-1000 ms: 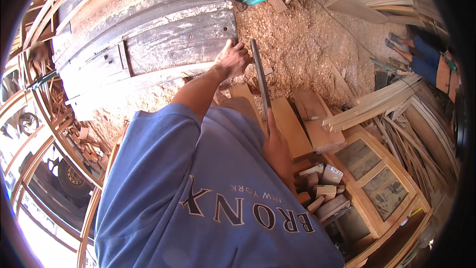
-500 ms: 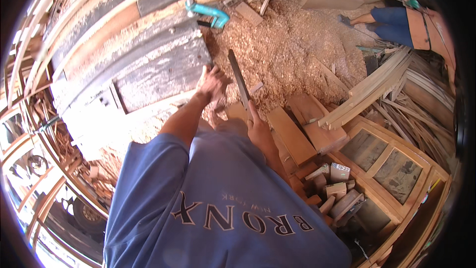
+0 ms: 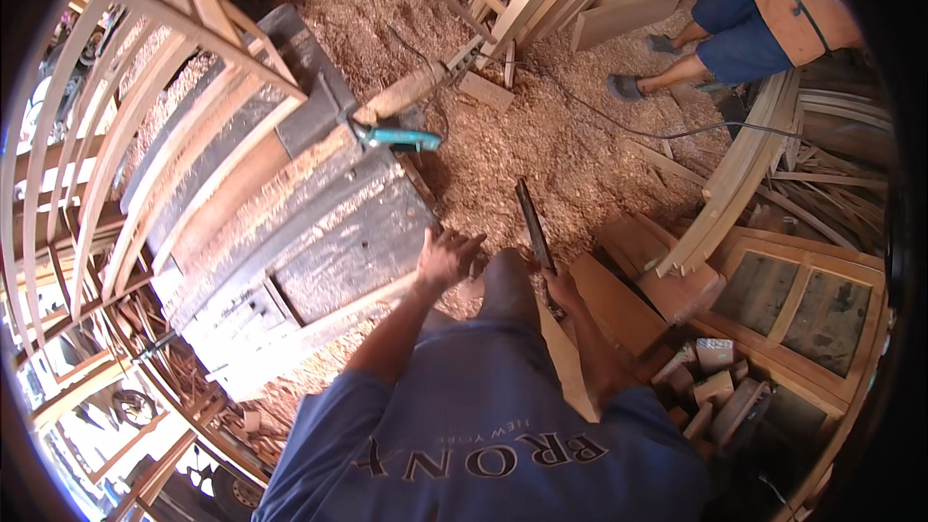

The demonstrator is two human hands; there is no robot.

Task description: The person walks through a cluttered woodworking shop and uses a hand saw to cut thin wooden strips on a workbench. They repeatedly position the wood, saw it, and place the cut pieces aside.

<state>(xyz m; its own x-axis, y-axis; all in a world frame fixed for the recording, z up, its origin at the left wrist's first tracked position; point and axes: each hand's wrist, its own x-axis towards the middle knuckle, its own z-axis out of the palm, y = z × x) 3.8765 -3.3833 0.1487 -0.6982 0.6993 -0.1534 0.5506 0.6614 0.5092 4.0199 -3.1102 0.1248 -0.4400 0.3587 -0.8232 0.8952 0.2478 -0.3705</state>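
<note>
My right hand [image 3: 564, 292] is closed around the lower end of a long, narrow dark bar [image 3: 534, 222]. The bar points up and away over the wood shavings, and its exact kind is hard to make out. With fingers spread, my left hand [image 3: 449, 256] is at the right end of a dark workbench [image 3: 338, 251]; whether it touches the bench is unclear. Beyond that hand, a teal clamp [image 3: 401, 138] sits at the bench's far right corner.
Shavings [image 3: 512, 150] cover the floor. Curved wooden frames [image 3: 184, 19] stand at left. On the right are long planks [image 3: 725, 184], wood blocks [image 3: 713, 387] and a panelled door [image 3: 773, 314]. A person [image 3: 744, 24] stands at the far right, near a cable [image 3: 667, 121].
The view has shifted, showing more of the bench and frames. Both hands appear farther right and lower, the bar still in my right hand. The other person shows more fully.
</note>
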